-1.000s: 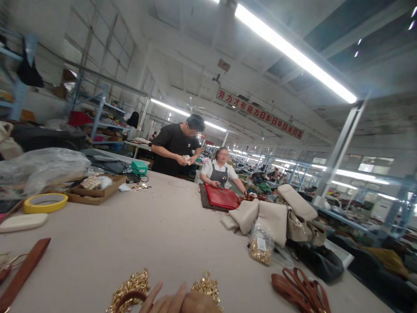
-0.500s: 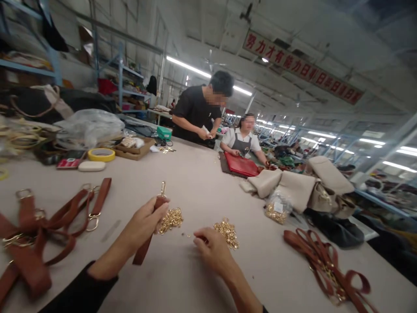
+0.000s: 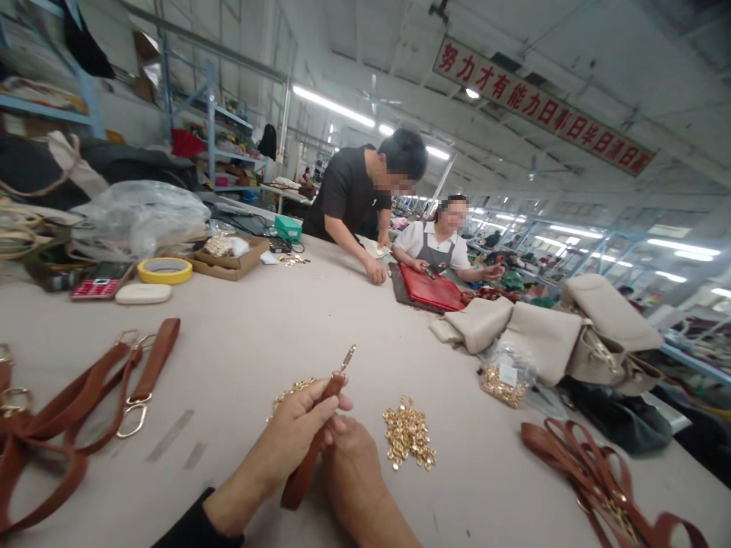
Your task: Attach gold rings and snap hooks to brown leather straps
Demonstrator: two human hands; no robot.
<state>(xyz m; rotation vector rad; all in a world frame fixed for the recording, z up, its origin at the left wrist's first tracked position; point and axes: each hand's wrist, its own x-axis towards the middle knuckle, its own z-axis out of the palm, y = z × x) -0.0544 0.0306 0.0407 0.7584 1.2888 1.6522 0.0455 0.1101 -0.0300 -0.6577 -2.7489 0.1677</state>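
Observation:
A brown leather strap with a gold metal clasp at its far end is gripped by my left hand, thumb across its upper face. My right hand is closed against the strap's underside, close to the clasp end. Its fingertips are partly hidden, so anything pinched in them does not show. Just to the right lies a pile of small gold rivet-like pieces. Another gold pile is mostly covered by my left hand.
Brown straps with gold rings lie at left, more straps at right. Beige bags and a bag of gold pieces sit right. Yellow tape and a cardboard box stand back left. Two people work across the table.
My right hand has moved left from beside the right gold pile to the strap. The left hand has brought the strap nearer and right. One co-worker's hand now reaches down to the table.

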